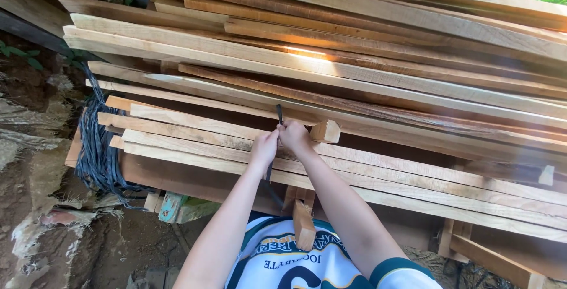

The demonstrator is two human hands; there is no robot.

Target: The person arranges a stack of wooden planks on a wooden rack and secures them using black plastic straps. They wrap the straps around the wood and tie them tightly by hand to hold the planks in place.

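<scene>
Person's left hand [263,145] and right hand [293,135], side by side, both pinch a thin dark strap [279,113] that runs up the front of a stack of wooden planks [378,82]. Small wood block [325,131] juts out just right of the strap; coil of dark blue strapping [97,153] hangs at the stack's left end.

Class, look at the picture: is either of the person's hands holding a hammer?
No. Both hands, left and right, pinch a thin dark strap against the stacked wooden planks; no hammer shows.

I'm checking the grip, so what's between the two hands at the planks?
In the head view, a dark strap runs up between the left hand and right hand, against the planks.
</scene>
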